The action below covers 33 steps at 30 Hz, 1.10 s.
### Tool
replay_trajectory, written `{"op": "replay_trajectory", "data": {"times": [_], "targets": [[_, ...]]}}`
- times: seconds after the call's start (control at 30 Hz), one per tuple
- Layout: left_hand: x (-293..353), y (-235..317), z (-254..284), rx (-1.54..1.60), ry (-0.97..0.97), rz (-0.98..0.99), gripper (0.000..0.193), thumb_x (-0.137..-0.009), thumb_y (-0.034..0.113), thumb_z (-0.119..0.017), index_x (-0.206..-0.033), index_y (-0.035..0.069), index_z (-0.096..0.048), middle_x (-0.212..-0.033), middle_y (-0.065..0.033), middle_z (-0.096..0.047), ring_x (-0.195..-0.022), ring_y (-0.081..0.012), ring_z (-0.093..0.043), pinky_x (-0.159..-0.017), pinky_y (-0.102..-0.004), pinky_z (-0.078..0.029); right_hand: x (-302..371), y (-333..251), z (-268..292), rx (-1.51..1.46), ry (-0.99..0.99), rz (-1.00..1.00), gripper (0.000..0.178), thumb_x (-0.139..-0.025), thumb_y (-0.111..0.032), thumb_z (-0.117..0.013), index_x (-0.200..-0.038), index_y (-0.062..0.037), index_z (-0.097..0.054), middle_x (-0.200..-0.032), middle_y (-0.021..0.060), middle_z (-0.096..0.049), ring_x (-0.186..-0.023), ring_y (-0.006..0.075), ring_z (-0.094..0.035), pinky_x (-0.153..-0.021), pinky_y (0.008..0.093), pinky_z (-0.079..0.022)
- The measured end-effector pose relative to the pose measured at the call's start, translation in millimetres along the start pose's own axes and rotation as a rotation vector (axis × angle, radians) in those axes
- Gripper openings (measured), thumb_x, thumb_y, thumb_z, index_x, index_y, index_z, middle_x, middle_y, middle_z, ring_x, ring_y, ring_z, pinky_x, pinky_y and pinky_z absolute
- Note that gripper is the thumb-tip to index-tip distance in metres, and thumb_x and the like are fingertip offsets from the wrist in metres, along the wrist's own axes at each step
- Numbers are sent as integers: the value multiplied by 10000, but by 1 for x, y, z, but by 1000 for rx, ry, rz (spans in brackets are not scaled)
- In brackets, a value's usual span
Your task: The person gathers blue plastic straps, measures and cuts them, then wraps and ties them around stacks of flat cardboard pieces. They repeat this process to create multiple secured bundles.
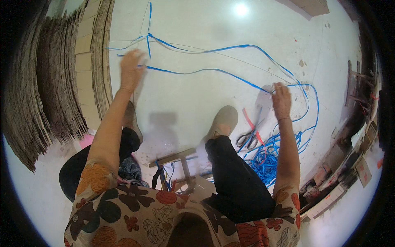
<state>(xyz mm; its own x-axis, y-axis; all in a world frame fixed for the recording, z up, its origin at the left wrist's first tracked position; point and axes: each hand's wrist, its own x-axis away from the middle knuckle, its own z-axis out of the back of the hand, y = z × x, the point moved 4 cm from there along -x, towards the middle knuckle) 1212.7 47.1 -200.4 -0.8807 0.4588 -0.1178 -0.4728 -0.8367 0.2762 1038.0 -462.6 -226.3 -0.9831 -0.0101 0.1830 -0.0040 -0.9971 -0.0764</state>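
Observation:
A length of blue plastic strapping (201,70) runs across between my two hands, sagging a little. My left hand (131,71) is closed around it near one end, and a short tip sticks out past the fingers. To the right, my right hand (282,101) pinches the same strapping, its fingers partly hidden. Farther off, another blue strand (230,47) lies on the floor, with a crossing or knot at its left end. A tangled heap of blue strapping (263,160) lies beside my right forearm. Black-handled scissors (247,140) rest near it, next to a red strip (252,124).
Tall stacks of flat cardboard (84,61) line the left side. Between my legs stands a small wooden frame (185,164) with straps hanging from it. Along the right edge are cardboard pieces (364,173) and a wooden rack (360,82). Another cardboard stack (312,6) is at the far right.

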Motion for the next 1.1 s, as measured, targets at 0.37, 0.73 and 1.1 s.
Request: {"op": "replay_trajectory", "data": {"times": [0.37,0.73,1.1], "targets": [[91,7,-44,-126,-495,16,139,-674,33,-636,-756,100,-546,-833,-38,-547,-876,-257,-504,-762,-390,-374,80,-15,-48,-81,-291,-14,79,-828,-124,-509,-901,-92,-505,-848,116,-550,-673,326,-595,-540,429,-484],[76,-10,-13,42,-688,128,309,-641,152,-677,-928,79,-590,-922,-74,-570,-957,-269,-485,-788,-411,-380,60,-30,-19,-201,-317,-55,294,-770,-204,-647,-1008,-64,-548,-1044,158,-573,-844,348,-605,-681,434,-501],[-3,-79,182,151,-572,235,447,-757,231,-673,-1152,64,-549,-1079,-156,-567,-1023,-330,-530,-870,-417,-433,11,-106,50,-273,-268,34,391,-747,-195,-667,-1101,-63,-568,-972,185,-609,-867,361,-593,-748,444,-478]]}}
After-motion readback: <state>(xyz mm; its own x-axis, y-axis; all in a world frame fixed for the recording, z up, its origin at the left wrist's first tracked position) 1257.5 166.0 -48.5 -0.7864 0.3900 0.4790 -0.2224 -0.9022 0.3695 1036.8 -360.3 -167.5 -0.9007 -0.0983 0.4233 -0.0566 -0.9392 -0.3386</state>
